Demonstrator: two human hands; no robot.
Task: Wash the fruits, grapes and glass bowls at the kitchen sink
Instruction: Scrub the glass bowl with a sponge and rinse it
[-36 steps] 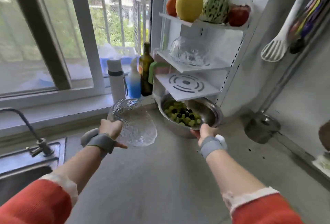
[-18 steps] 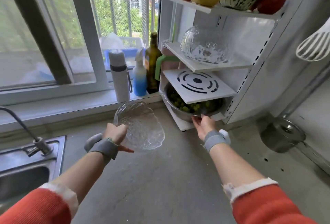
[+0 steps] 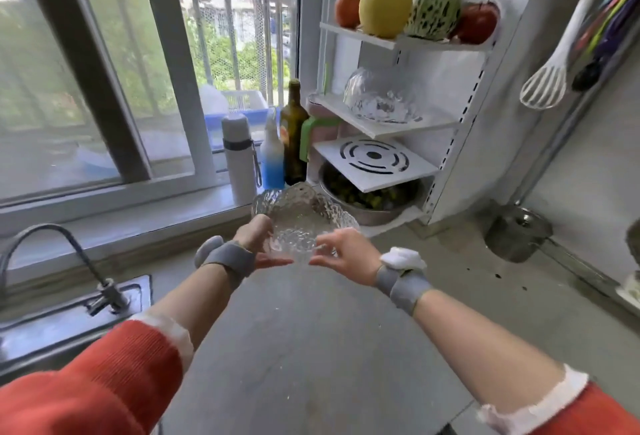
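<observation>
L hand grips a glass bowl by its near-left rim, held tilted above the counter. R hand has fingers spread, relaxed, tips at the bowl's right edge; can't tell if touching. Metal bowl w/ grapes sits on the rack's bottom shelf. 2nd glass bowl upside down, two shelves up. Fruits on top shelf. Sink at left.

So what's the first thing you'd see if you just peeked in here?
Probably the bumpy glass bowl held up over the counter, gripped by the left hand with the right hand reaching for its edge. Next, the colourful fruit on the rack's top shelf, especially the big yellow fruit and the speckled melon.
</observation>
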